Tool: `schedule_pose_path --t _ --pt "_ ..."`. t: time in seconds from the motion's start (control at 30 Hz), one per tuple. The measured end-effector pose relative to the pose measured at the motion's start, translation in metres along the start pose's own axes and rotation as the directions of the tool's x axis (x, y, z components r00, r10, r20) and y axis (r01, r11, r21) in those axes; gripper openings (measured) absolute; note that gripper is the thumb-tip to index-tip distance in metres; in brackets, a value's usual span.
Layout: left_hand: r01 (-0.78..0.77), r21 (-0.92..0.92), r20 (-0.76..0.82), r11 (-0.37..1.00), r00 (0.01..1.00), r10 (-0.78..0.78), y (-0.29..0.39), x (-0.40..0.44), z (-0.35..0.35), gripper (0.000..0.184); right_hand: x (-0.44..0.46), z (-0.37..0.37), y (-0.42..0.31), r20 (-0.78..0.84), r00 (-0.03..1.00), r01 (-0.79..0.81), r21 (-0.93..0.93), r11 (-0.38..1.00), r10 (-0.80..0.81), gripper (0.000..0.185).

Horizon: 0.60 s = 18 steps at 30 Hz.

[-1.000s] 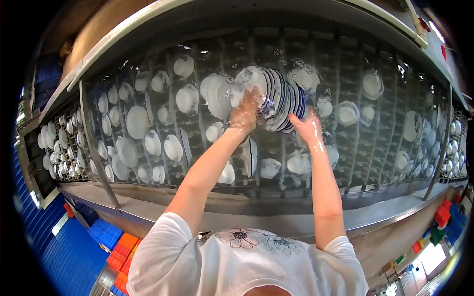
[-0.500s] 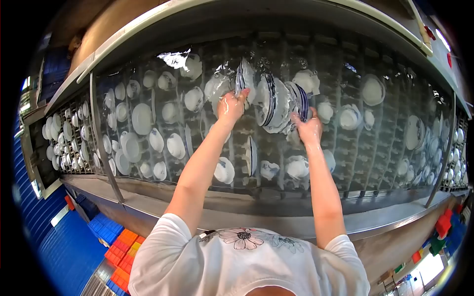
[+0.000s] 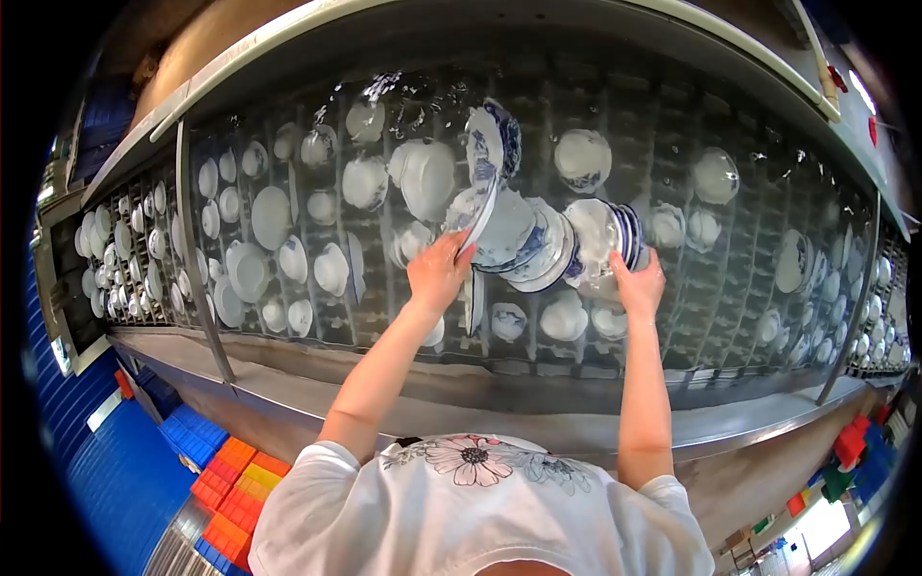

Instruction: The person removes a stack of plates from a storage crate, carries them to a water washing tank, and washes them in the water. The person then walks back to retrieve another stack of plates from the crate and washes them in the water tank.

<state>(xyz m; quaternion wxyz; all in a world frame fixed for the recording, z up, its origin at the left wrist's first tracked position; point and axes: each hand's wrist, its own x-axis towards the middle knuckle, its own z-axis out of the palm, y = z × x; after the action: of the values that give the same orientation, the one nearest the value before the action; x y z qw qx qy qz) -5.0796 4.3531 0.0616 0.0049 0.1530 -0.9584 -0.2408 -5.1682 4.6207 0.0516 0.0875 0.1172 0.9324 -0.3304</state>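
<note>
My left hand (image 3: 440, 272) pinches the lower edge of a white plate (image 3: 483, 213) that stands nearly on edge. Around a small stack of blue-rimmed plates (image 3: 629, 233) my right hand (image 3: 639, 281) is closed at the near side. Between the hands, more blue-and-white plates (image 3: 543, 252) lie fanned and overlapping in the water. Beyond my left hand, blue-patterned plates (image 3: 492, 144) lean together, tilted. The parts of my fingers behind the plates are hidden.
A long water-filled metal basin (image 3: 538, 394) has a slatted bed with many white bowls and plates on it (image 3: 272, 219). Metal uprights (image 3: 200, 269) cross it left and right. Orange crates (image 3: 227, 533) and blue crates (image 3: 197, 434) stand below left.
The plates between my hands have spread into an overlapping row. My left hand has moved nearer and now grips a plate on edge; my right hand has shifted right with its stack.
</note>
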Motion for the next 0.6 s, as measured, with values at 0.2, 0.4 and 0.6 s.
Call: schedule_pose_path --t 0.2,0.4,0.6 --pt "-0.154 -0.058 -0.199 0.986 0.97 0.14 -0.005 -0.033 -0.006 0.022 -0.002 -0.034 0.038 -0.078 0.993 -0.082 0.024 0.996 0.084 0.054" --pt "-0.124 -0.237 -0.092 0.963 0.99 0.105 0.033 -0.009 -0.018 0.017 -0.01 -0.057 0.053 -0.205 0.972 -0.114 0.034 0.993 0.118 0.044" --pt "-0.203 -0.275 -0.172 0.94 0.972 0.159 0.08 0.05 0.036 0.017 -0.001 -0.083 0.063 -0.336 0.941 0.015 -0.049 0.999 -0.031 0.02"
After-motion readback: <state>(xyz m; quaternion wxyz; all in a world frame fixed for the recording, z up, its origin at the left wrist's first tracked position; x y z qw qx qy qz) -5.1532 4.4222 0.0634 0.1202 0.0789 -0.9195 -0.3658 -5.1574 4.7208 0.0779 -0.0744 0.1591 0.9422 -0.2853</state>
